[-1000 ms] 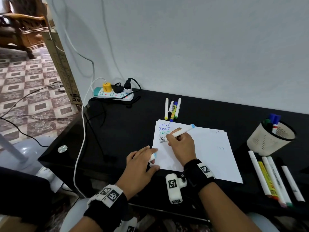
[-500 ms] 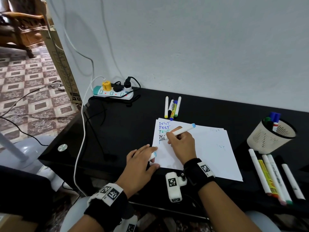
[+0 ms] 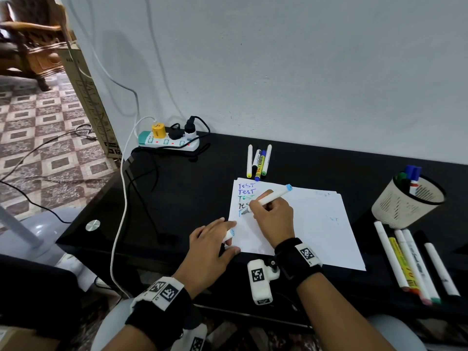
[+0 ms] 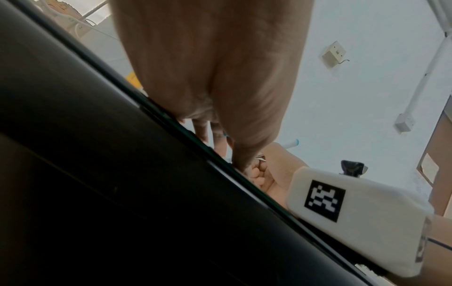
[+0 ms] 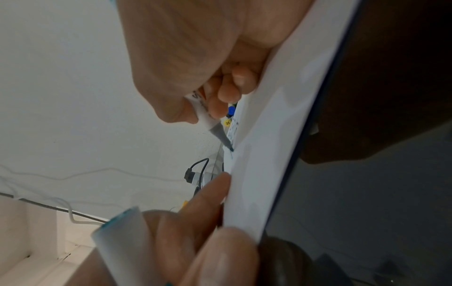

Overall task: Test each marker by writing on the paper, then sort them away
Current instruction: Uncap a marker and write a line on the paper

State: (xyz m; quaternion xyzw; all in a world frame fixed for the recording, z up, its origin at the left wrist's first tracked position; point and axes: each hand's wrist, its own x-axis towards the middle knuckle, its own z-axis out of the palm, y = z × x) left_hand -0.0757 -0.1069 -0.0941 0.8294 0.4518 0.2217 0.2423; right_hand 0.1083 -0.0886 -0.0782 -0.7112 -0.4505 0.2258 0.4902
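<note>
Head view: my right hand [image 3: 274,215] pinches the marker [image 3: 268,199], tip on the paper [image 3: 298,224]. My left hand [image 3: 211,245] holds the cap [image 3: 229,234] and pins the paper's edge. If it lifts, the paper could slide and smear.
</note>
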